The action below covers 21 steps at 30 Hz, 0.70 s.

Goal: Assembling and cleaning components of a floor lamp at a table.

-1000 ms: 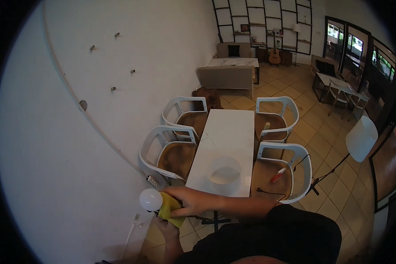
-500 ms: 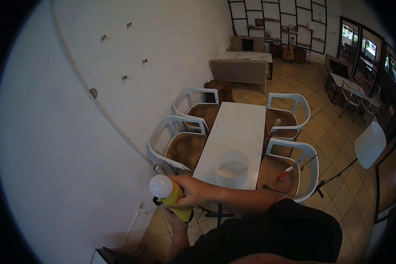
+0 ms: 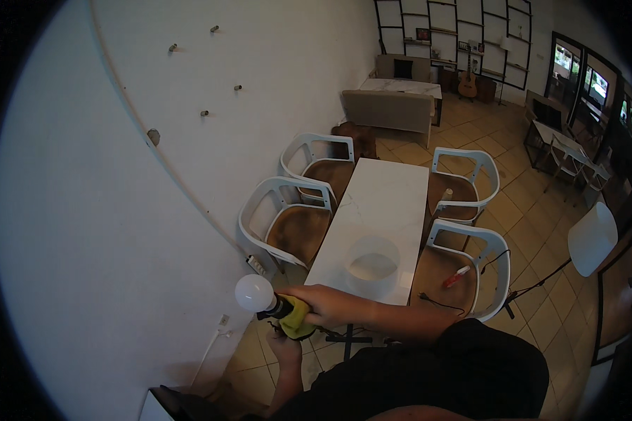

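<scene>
Up close, our right hand (image 3: 328,304) is wrapped around a yellow cloth (image 3: 296,317) and the dark base of a round white light bulb (image 3: 253,292), which points left toward the white wall (image 3: 119,196). Our left hand (image 3: 285,346) sits just beneath the cloth; whether it grips we cannot tell. Farther off stands a long white table (image 3: 386,203) with a white lampshade (image 3: 372,258) on it, white chairs (image 3: 288,217) on both sides.

A round white light bulb (image 3: 253,292) sits in the lower left of the frame, lying nearly sideways with its globe pointing left toward the white wall. Its dark base points right and disappears into a yellow cloth (image 3: 297,317) just beside it. The cloth is bunched and crumpled, wrapped around the bulb's base, with a fold hanging down below.
</scene>
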Available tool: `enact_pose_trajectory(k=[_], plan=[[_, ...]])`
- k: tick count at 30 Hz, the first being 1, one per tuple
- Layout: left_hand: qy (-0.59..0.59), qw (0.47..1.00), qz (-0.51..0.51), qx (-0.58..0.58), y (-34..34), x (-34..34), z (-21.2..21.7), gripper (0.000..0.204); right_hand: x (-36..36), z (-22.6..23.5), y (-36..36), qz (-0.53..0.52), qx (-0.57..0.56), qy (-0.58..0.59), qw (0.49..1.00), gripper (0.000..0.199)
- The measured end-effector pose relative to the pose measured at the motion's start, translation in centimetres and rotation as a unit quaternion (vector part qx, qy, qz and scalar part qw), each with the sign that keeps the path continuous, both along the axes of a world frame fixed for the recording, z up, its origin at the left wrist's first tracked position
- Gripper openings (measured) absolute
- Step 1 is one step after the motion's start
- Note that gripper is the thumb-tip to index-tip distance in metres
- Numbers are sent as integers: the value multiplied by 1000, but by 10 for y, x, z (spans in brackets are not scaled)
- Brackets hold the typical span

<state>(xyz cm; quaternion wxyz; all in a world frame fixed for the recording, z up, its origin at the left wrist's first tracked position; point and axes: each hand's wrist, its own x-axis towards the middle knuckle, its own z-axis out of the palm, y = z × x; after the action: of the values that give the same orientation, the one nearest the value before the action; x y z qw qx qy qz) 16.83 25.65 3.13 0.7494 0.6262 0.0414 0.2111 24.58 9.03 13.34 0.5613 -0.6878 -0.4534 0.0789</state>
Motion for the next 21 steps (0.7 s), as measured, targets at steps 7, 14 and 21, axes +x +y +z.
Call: enact_pose_trajectory(k=[7,14,21], plan=[[23,999,-23,43,-3,-3,-16,3,17,-46,-28,-47,201,229,951,45],[51,997,-47,32,3,2,-6,20,27,-94,-38,-119,280,512,803,66],[172,976,-37,-132,8,-1,-69,4,-30,-104,-3,38,195,258,946,65]])
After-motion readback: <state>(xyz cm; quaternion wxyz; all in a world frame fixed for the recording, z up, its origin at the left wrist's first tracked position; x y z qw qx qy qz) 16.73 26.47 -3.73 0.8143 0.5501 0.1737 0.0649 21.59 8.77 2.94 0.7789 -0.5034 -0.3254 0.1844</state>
